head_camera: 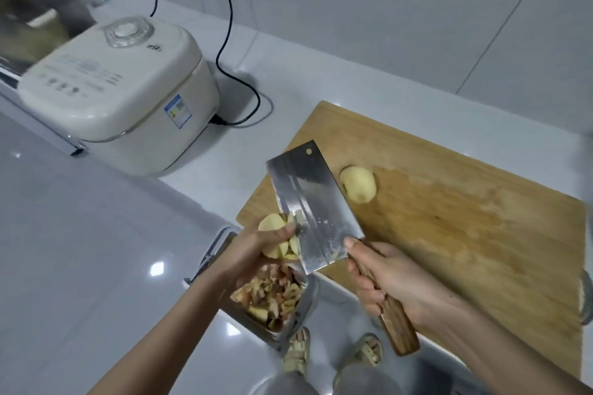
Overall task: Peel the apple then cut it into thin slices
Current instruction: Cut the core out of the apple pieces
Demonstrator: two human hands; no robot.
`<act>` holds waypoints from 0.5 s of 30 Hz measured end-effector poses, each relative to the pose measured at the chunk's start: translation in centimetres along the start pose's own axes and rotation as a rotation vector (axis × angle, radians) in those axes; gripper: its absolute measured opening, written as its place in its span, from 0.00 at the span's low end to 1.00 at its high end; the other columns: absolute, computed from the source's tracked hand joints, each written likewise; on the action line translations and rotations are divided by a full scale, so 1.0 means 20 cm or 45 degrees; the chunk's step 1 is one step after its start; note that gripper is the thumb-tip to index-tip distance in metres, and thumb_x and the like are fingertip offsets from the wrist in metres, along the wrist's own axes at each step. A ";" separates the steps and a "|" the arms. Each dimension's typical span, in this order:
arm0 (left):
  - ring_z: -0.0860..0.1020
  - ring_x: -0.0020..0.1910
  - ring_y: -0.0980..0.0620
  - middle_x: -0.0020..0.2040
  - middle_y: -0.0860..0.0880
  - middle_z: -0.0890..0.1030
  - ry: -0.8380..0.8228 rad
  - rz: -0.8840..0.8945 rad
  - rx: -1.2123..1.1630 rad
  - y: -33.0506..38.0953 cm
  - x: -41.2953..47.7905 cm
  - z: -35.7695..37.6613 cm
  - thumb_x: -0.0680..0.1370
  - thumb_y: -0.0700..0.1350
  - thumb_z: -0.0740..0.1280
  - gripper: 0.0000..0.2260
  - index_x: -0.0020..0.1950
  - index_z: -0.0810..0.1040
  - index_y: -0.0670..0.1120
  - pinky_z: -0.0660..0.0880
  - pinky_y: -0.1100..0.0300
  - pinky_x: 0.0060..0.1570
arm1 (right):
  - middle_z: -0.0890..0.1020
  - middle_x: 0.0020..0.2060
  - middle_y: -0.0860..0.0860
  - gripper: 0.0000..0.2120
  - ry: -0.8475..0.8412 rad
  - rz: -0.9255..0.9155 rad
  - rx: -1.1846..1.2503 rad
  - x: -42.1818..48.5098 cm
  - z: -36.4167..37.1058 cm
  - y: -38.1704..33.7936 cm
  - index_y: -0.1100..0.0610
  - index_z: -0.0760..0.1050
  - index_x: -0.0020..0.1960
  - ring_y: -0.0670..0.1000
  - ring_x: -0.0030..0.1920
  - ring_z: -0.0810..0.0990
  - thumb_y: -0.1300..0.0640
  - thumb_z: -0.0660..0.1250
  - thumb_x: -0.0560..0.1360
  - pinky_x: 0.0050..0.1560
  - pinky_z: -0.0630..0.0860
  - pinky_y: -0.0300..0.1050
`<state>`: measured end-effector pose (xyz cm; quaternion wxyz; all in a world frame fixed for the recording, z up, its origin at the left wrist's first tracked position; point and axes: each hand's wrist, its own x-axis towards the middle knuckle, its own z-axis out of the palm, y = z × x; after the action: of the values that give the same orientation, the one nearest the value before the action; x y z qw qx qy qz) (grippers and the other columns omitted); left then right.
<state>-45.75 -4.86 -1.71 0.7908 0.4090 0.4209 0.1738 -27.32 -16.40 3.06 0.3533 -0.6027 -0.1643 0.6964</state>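
Note:
My left hand (253,253) holds a peeled, pale yellow piece of apple (276,236) above a metal bin (308,301) full of peels and scraps. My right hand (388,282) grips the wooden handle of a broad steel cleaver (314,212). The blade's edge rests against the held apple piece at its cut side. A second peeled apple piece (357,184) lies cut side down on the wooden cutting board (465,218), just right of the blade's tip.
A cream rice cooker (118,93) stands on the white counter at the left, its black cord (244,86) trailing behind it. The board lies along the counter's front edge. My sandalled feet (333,353) show on the floor below.

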 end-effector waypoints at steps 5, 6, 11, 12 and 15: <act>0.83 0.41 0.49 0.42 0.47 0.84 0.112 -0.084 0.277 -0.06 -0.15 -0.24 0.61 0.51 0.78 0.27 0.53 0.77 0.38 0.80 0.54 0.40 | 0.66 0.22 0.51 0.17 -0.026 0.033 -0.145 0.04 0.20 0.08 0.60 0.68 0.37 0.47 0.20 0.62 0.49 0.61 0.79 0.22 0.63 0.38; 0.83 0.39 0.49 0.41 0.47 0.84 0.143 -0.094 0.367 -0.07 -0.18 -0.29 0.60 0.53 0.78 0.27 0.52 0.78 0.39 0.80 0.56 0.38 | 0.66 0.23 0.51 0.17 -0.018 0.020 -0.196 0.04 0.24 0.11 0.60 0.68 0.37 0.47 0.20 0.63 0.50 0.60 0.79 0.22 0.64 0.38; 0.84 0.43 0.46 0.48 0.42 0.83 0.355 -0.137 0.510 -0.12 -0.30 -0.52 0.61 0.62 0.73 0.30 0.54 0.79 0.43 0.82 0.50 0.44 | 0.68 0.23 0.55 0.17 0.064 -0.188 -0.619 0.07 0.35 0.21 0.60 0.67 0.37 0.51 0.21 0.65 0.50 0.58 0.80 0.25 0.68 0.44; 0.83 0.46 0.43 0.50 0.41 0.83 0.366 -0.174 0.398 -0.11 -0.31 -0.56 0.61 0.64 0.72 0.33 0.56 0.78 0.42 0.81 0.50 0.45 | 0.69 0.23 0.56 0.17 0.087 -0.213 -0.655 0.08 0.36 0.23 0.60 0.67 0.36 0.51 0.20 0.66 0.51 0.58 0.80 0.26 0.68 0.46; 0.82 0.50 0.40 0.53 0.37 0.82 0.347 -0.268 -0.033 -0.07 -0.30 -0.59 0.71 0.59 0.70 0.27 0.59 0.77 0.38 0.82 0.47 0.44 | 0.69 0.22 0.54 0.18 0.163 -0.243 -0.689 0.08 0.37 0.23 0.59 0.66 0.35 0.50 0.19 0.66 0.50 0.58 0.80 0.27 0.70 0.47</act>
<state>-58.87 -3.53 -3.38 0.7455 0.3252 0.5623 0.1493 -35.75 -17.00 0.59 0.2532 -0.6996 -0.3775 0.5513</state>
